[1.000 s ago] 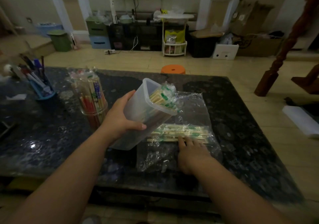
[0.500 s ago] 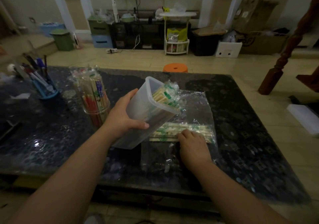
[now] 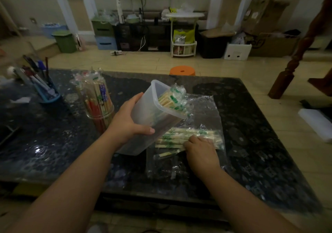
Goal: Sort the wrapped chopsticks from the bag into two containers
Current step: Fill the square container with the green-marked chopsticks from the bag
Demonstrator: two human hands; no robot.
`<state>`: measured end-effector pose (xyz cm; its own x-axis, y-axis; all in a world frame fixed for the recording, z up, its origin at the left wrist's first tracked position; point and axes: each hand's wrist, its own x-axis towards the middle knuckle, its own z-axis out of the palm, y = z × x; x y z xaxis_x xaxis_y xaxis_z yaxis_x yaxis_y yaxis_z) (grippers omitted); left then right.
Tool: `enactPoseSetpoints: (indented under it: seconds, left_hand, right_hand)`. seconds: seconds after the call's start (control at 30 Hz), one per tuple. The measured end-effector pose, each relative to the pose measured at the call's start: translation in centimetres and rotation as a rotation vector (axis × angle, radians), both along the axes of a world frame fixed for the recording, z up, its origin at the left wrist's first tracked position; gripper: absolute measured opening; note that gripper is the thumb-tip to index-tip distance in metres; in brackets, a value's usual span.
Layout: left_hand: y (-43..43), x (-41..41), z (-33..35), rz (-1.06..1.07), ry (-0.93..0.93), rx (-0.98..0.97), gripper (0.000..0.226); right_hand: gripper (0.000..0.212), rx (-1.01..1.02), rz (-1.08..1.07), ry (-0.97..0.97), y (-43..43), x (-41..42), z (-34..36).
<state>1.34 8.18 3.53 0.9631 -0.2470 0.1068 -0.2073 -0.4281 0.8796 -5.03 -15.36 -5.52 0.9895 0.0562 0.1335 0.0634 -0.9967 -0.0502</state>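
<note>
While the left grip point(image 3: 129, 123) wraps firmly round the clear tub point(image 3: 143, 123), thumb on the near wall and fingers over the far one, we're deep in the sorting. The tub is tilted, base on the worktop point(image 3: 251, 134), mouth angled up over the bag point(image 3: 203, 110), with green-marked packets already poking out. Over to the right grip point(image 3: 201, 150): it's knuckles-up on the loose green-wrapped chopsticks point(image 3: 172, 136) lying across the bag, fingers curled down into the pile — whether it has actually pinched any, I cannot tell. The round jar point(image 3: 99, 107) stands upright just left, full of red and blue packets. The next move, I'd say: gather a few, lift them clear of the crinkly plastic and feed them lengthwise into that waiting mouth — tub held steady.
</note>
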Motion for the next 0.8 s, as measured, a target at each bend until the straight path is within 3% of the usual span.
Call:
enactPoseSetpoints:
  seconds: [0.13,0.27,0.63,0.8]
  left_hand:
    - [0.0,0.0,0.0,-0.006,0.011,-0.013,0.121]
    - [0.0,0.1,0.0,-0.004,0.009,-0.016,0.124]
    - [-0.1,-0.1,0.2,-0.003,0.008,-0.006,0.123]
    - [0.0,-0.2,0.3,-0.001,0.008,-0.01,0.124]
  right_hand:
    - [0.015,-0.009,0.004,-0.022,0.1,-0.1,0.1]
    - [0.033,0.032,0.015,0.01,0.0,0.0,0.2]
    - [0.033,0.087,0.06,0.177,0.6,-0.3,1.2]
    - [0.033,-0.025,0.111,0.177,1.0,-0.4,1.5]
